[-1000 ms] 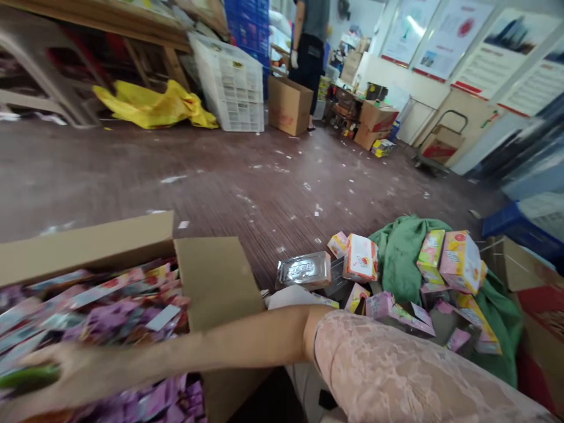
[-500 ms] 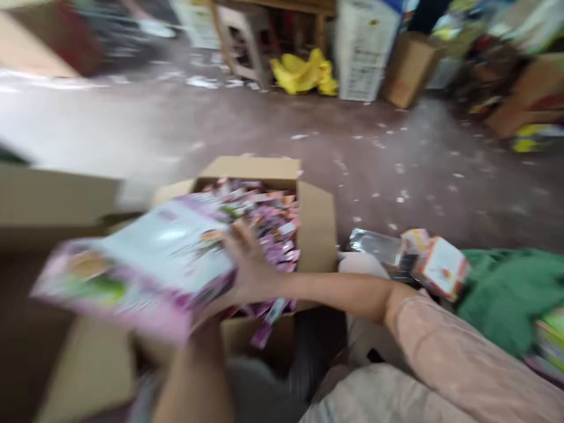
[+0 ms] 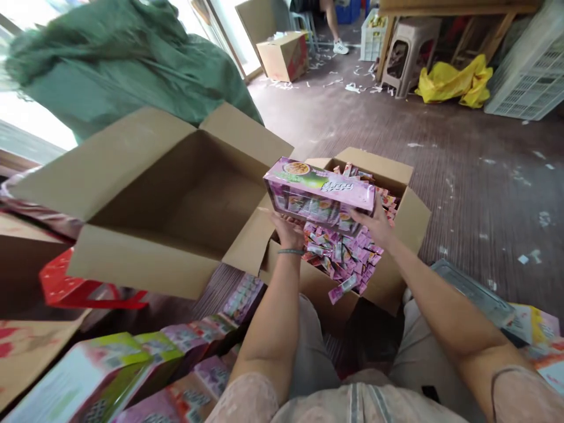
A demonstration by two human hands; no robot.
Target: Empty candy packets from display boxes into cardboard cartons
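Note:
A purple snack box [image 3: 326,182] with a clear window is held between both hands above an open carton [image 3: 408,229] full of small pink and purple packets [image 3: 339,258]. My left hand [image 3: 288,228] supports its lower left side, with a dark band on the wrist. My right hand [image 3: 376,223] grips its right end. Small packets show through the box's window. To the left a large open carton [image 3: 176,194] stands tilted, its inside bare where visible.
Rows of green and purple snack boxes [image 3: 110,376] stand at the lower left, near a red stool [image 3: 83,288]. A green cloth-covered pile [image 3: 132,70] is behind the large carton. A clear tray [image 3: 471,291] lies at right. A person's leg [image 3: 330,23] shows far back.
The view has swung left, bringing the large carton and green cloth into sight. The snack box has turned so its windowed side faces me; both hands still hold it.

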